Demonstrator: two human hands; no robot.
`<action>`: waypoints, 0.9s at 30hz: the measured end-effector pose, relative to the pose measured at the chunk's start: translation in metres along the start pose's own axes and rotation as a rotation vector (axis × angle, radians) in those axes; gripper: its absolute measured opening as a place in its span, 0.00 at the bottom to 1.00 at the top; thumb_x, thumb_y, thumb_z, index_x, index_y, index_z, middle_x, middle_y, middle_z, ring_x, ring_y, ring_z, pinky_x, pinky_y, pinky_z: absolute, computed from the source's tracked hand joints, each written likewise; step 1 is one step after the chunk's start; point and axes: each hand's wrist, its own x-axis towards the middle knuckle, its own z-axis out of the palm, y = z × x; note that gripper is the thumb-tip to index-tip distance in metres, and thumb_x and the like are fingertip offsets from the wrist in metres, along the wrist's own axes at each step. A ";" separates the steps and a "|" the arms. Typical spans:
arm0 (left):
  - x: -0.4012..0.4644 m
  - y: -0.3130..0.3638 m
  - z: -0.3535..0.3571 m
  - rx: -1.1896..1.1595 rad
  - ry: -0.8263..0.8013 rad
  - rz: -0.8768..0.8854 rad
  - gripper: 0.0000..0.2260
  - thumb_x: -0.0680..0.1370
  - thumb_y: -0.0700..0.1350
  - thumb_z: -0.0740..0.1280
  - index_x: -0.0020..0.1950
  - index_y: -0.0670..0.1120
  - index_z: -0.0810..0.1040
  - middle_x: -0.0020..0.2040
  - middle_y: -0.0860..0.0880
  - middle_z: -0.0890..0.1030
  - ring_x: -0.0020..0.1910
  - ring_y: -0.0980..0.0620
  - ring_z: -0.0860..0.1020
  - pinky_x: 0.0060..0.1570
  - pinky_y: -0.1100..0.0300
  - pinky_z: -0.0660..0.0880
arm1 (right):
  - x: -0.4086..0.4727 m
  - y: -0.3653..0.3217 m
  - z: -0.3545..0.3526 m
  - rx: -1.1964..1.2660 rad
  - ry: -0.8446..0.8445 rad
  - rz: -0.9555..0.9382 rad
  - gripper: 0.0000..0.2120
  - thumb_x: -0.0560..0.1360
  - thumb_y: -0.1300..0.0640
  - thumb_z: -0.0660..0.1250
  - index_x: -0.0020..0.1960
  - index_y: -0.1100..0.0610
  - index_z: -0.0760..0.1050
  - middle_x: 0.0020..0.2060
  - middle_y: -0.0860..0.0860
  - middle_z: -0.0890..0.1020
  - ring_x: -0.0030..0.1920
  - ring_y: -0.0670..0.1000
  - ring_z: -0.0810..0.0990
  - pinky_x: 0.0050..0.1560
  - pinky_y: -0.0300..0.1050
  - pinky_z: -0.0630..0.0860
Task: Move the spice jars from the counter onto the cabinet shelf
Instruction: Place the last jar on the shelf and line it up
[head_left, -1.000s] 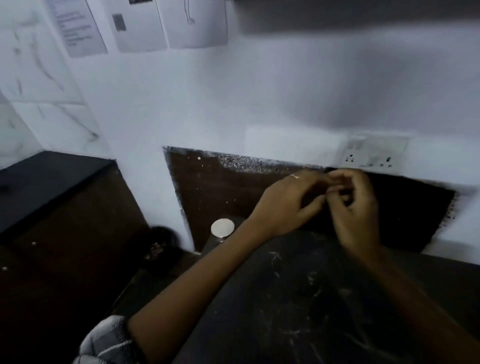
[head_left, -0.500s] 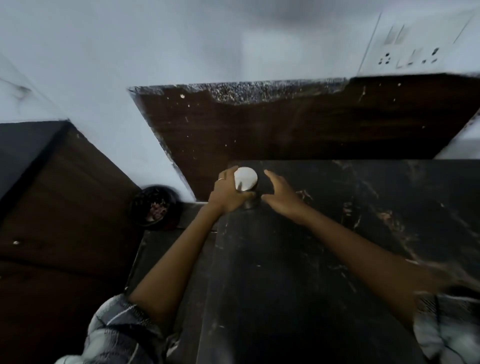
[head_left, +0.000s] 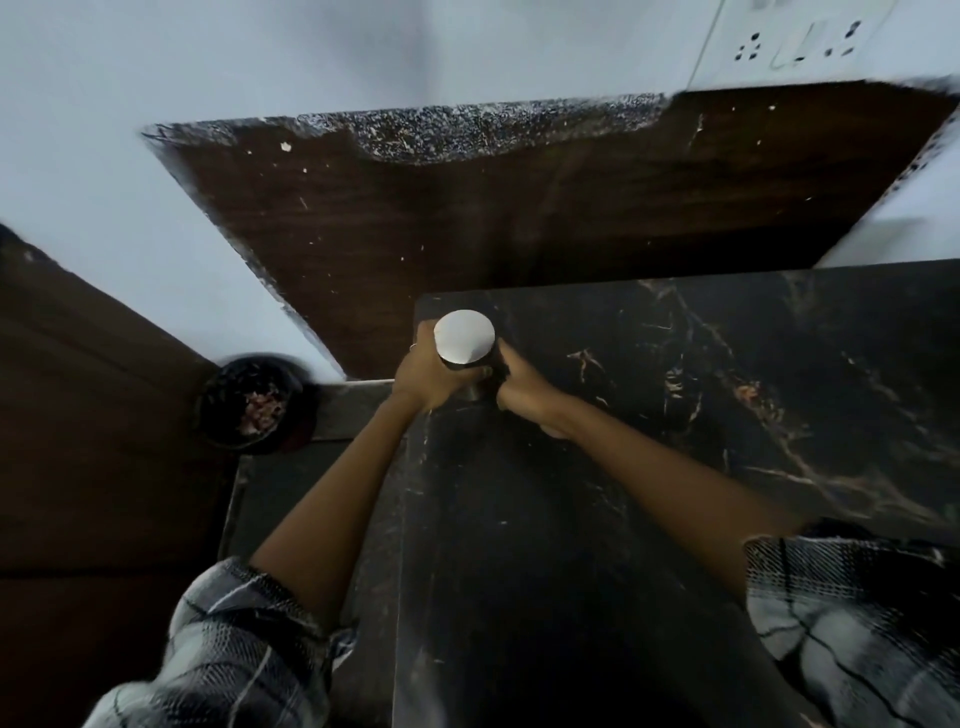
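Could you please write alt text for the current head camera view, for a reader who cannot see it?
Seen from above, both hands hold a jar with a white lid at the back left corner of a dark marble counter: the left hand grips its side, the right hand curls against the other. Lower left sits a dark round bowl; a white wall rises behind.

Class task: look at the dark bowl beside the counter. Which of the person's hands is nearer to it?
Left. The left hand grips the white-lidded jar on its bowl side; the right hand is on the jar's far side.
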 end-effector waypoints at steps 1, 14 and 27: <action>-0.001 0.002 0.000 0.003 0.017 0.003 0.41 0.65 0.55 0.77 0.70 0.48 0.59 0.67 0.46 0.72 0.64 0.45 0.72 0.58 0.54 0.71 | 0.000 0.000 -0.002 0.021 0.017 -0.007 0.41 0.72 0.74 0.55 0.77 0.49 0.45 0.77 0.54 0.54 0.76 0.57 0.53 0.74 0.59 0.58; -0.032 0.163 -0.012 -0.307 -0.053 0.274 0.33 0.65 0.56 0.76 0.65 0.50 0.67 0.60 0.53 0.75 0.58 0.55 0.75 0.54 0.60 0.75 | -0.069 -0.003 -0.119 0.700 0.217 -0.119 0.15 0.80 0.51 0.56 0.62 0.54 0.74 0.61 0.53 0.77 0.62 0.54 0.74 0.65 0.56 0.66; -0.119 0.381 0.032 -0.377 -0.117 0.552 0.14 0.76 0.50 0.67 0.60 0.48 0.72 0.56 0.51 0.79 0.56 0.52 0.79 0.45 0.65 0.76 | -0.217 -0.023 -0.250 1.132 -0.249 -0.398 0.32 0.76 0.33 0.51 0.66 0.56 0.70 0.50 0.59 0.81 0.44 0.57 0.83 0.39 0.44 0.81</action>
